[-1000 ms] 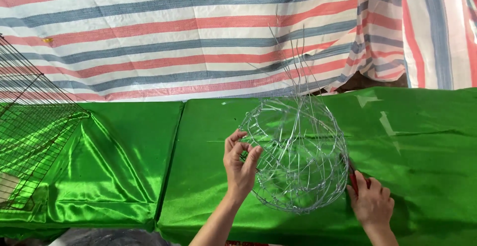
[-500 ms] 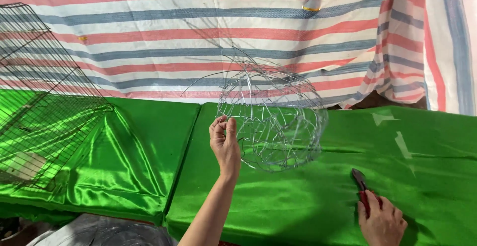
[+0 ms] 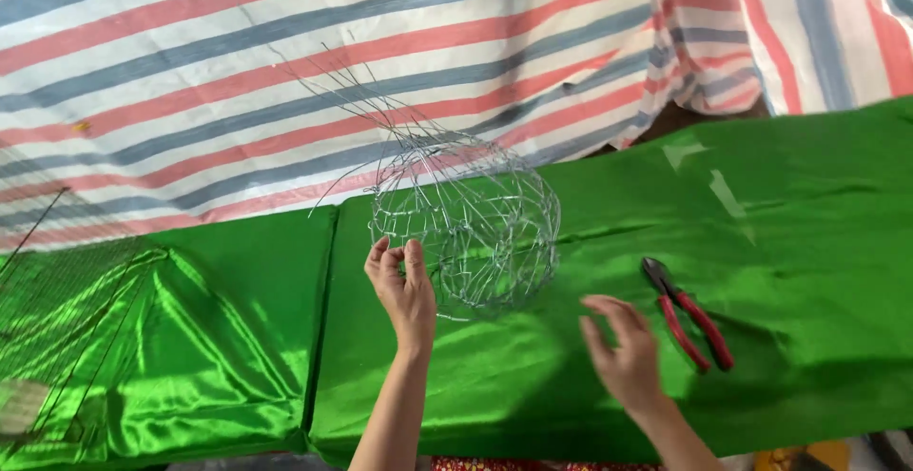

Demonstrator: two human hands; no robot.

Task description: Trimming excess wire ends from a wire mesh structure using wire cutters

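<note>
A round wire mesh ball (image 3: 475,224) with long loose wire ends sticking up at its top rests on the green satin-covered table (image 3: 808,205). My left hand (image 3: 404,290) grips the ball's left side. My right hand (image 3: 623,352) hovers above the cloth with fingers spread and nothing in it, blurred by motion. Red-handled pliers (image 3: 687,314) lie on the cloth just right of my right hand, apart from it.
A striped red, blue and white tarp (image 3: 285,72) hangs behind the table. A dark wire mesh panel (image 3: 57,309) lies over the green cloth at the far left. A seam (image 3: 323,319) divides two cloth-covered tables.
My right hand has left the pliers on the cloth and moved left toward the ball. My left hand still holds the ball, which has turned so the loose wires point up-left.
</note>
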